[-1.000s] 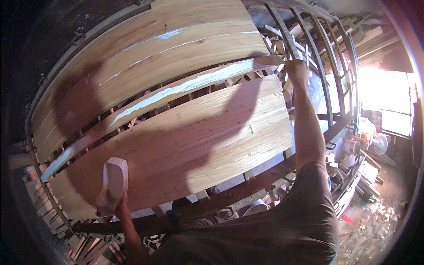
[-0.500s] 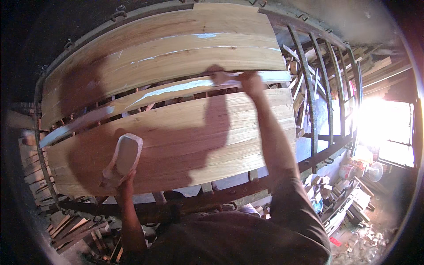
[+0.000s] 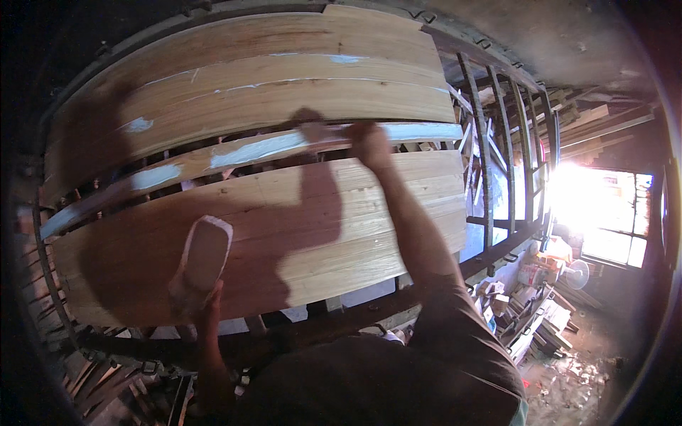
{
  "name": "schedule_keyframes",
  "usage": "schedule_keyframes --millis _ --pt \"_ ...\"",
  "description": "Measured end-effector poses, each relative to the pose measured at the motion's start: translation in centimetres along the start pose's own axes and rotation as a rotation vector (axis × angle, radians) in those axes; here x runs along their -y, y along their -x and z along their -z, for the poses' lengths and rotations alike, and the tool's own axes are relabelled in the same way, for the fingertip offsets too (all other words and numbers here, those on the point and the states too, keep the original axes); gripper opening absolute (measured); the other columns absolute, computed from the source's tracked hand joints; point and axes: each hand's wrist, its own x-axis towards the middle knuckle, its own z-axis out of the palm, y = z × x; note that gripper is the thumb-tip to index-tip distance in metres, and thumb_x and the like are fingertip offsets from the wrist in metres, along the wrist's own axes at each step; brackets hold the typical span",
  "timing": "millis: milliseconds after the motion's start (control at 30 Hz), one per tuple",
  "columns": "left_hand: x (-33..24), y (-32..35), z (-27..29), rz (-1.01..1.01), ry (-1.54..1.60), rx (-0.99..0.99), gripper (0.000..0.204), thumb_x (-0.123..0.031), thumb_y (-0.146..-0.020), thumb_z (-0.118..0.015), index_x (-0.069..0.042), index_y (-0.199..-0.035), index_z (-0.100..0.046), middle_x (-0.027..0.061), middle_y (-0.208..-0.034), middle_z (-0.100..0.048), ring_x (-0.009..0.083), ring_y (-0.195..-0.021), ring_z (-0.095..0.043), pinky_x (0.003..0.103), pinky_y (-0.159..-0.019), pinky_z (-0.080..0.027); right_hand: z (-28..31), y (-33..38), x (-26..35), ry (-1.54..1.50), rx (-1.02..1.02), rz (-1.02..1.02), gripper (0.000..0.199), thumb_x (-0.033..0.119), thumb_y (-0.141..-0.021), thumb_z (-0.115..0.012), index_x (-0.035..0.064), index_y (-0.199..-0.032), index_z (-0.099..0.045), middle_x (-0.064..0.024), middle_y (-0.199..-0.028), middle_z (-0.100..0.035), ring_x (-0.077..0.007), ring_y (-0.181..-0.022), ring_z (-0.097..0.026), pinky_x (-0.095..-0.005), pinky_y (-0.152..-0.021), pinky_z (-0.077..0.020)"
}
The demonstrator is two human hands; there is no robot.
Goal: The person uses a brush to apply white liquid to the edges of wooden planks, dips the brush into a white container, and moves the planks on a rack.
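Observation:
A long narrow board with white, glue-like paste along its upper face lies between two wide panels of joined planks. My right hand is closed over this board right of its middle, with a small tool pointing left from the fingers; motion blur hides its kind. More paste coats the board to the right of that hand. Over the near panel, my left hand grips an oblong, round-cornered open container with a pale rim, tilted so its inside shows. Its fingers are partly in shadow.
The far panel carries thin white lines and smears along its joints. Beneath the boards runs a dark metal rack with bars. Scrap wood piles up at the lower right, near a white fan and a bright window.
My right hand has moved left along the narrow board. The white paste there now looks broader and smoother. My left hand still holds the container, and the whole view has shifted slightly.

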Motion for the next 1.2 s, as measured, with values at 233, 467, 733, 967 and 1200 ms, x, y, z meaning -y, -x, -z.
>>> schedule_keyframes --millis 233,467,733,967,1200 --pt "4.0 -3.3 0.8 -0.260 -0.178 0.097 0.046 -0.035 -0.086 -0.070 -0.003 -0.118 -0.065 0.0085 -0.124 -0.064 0.0206 -0.116 -0.055 0.037 -0.102 -0.040 12.9 3.5 -26.2 0.551 -0.195 -0.473 0.029 0.017 -0.086 -0.048 0.0162 -0.099 -0.073 -0.0184 -0.090 -0.070 -0.0367 -0.084 -0.068 -0.0456 -0.071 -0.0551" --pt "8.2 -5.4 2.3 -0.398 -0.599 0.023 0.042 -0.029 -0.097 -0.051 -0.008 -0.133 -0.054 0.0100 -0.133 -0.057 0.0281 -0.122 -0.053 0.040 -0.103 -0.041 6.0 7.3 -19.6 0.412 -0.413 -0.123 0.017 0.012 -0.077 -0.058 0.0091 -0.092 -0.064 -0.0101 -0.082 -0.064 -0.0308 -0.064 -0.064 -0.0419 -0.056 -0.0511" --pt "9.5 -5.7 3.2 -0.265 -0.243 0.034 0.056 -0.031 -0.091 -0.058 -0.005 -0.139 -0.047 0.0137 -0.141 -0.049 0.0305 -0.128 -0.046 0.041 -0.108 -0.035 6.2 8.8 -20.5 -0.286 -0.404 -0.142 0.030 -0.006 -0.081 -0.048 0.0053 -0.092 -0.073 -0.0141 -0.088 -0.072 -0.0214 -0.078 -0.069 -0.0314 -0.070 -0.0533" --pt "13.0 -7.6 4.3 -0.225 -0.071 -0.143 0.073 -0.034 -0.077 -0.077 0.000 -0.136 -0.050 0.0173 -0.140 -0.049 0.0313 -0.128 -0.045 0.040 -0.110 -0.031 16.5 7.3 -31.3 0.245 -0.397 -0.693 0.029 0.033 -0.087 -0.054 0.0103 -0.088 -0.073 -0.0169 -0.080 -0.070 -0.0381 -0.075 -0.068 -0.0457 -0.068 -0.0534" --pt "7.6 -5.0 3.6 -0.252 -0.191 0.085 0.071 -0.033 -0.079 -0.077 0.000 -0.135 -0.050 0.0163 -0.141 -0.048 0.0302 -0.127 -0.045 0.040 -0.109 -0.033 9.4 7.8 -23.1 0.479 -0.513 -0.034 0.013 0.014 -0.084 -0.057 0.0083 -0.093 -0.064 -0.0126 -0.077 -0.061 -0.0338 -0.068 -0.064 -0.0458 -0.060 -0.0517"
